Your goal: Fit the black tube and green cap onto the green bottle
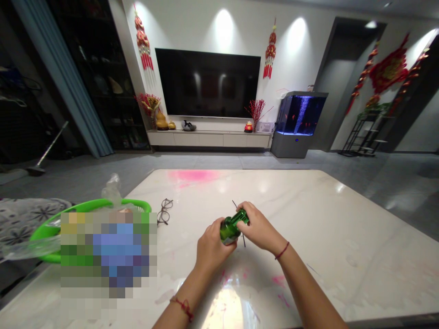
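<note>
A small green bottle is tilted above the pale marble table, its upper end leaning up to the right. My left hand is wrapped round the bottle's body. At the upper end, the fingers of my right hand close on the green top. Whether the top is separate from the bottle cannot be made out. A thin dark stick lies on the table beneath my hands, partly hidden by them.
Folded-out glasses lie left of my hands. A green basket with plastic bags stands at the table's left; a blurred patch covers part of it. Pink stains mark the tabletop. Beyond are a television, a low cabinet and a fish tank.
</note>
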A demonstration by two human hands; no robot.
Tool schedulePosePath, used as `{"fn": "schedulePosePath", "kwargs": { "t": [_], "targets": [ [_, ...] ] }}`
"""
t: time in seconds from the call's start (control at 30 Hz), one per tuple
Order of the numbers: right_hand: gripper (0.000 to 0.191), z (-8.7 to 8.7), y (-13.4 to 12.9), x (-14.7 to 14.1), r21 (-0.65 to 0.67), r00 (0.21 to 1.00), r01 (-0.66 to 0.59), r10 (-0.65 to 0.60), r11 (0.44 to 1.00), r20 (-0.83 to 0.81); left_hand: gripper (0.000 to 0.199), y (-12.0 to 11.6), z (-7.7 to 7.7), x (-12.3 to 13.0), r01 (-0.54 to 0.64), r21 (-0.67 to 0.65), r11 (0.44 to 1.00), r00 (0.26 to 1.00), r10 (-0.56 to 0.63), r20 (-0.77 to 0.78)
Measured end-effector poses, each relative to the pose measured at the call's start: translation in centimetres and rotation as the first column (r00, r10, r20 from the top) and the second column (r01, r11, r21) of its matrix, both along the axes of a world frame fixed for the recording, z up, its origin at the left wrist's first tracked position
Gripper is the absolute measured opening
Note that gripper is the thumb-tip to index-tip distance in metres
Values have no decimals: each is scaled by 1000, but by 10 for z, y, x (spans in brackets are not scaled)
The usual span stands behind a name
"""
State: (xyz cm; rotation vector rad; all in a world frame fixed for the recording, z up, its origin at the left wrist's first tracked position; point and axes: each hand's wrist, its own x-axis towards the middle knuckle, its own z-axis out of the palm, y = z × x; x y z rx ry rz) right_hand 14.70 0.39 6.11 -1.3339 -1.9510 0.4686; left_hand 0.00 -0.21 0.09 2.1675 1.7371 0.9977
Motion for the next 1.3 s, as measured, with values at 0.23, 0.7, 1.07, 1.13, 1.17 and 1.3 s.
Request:
{"fn": "schedulePosePath", "kwargs": {
  "t": [0.23, 0.7, 1.07, 1.13, 1.17, 1.3],
  "targets": [
    [30, -5, 2, -2, -23, 993, 107, -108, 994, -42, 49, 0, 1, 1, 21, 6, 1000, 1000, -21, 7],
    [23, 0, -1, 1, -55, 995, 78, -74, 995, 74, 47, 0, 2, 0, -5, -20, 1000, 1000, 5, 12],
    [35, -1, -1, 4, -8, 1000, 1, -1, 1000, 1, 45, -1, 4, 0, -10, -33, 999, 999, 11, 39],
    [36, 0, -1, 4, -17, 999, 42, -42, 999, 3, 44, -1, 4, 0, -3, -25, 1000, 999, 4, 38],
    [36, 0, -2, 3, -21, 998, 66, -66, 998, 12, 44, -1, 4, 0, 1, -20, 1000, 999, -1, 36],
    [33, 1, -3, 1, -39, 992, 109, -106, 993, 68, 45, 0, 3, 1, 4, -21, 1000, 1000, -3, 29]
  ]
}}
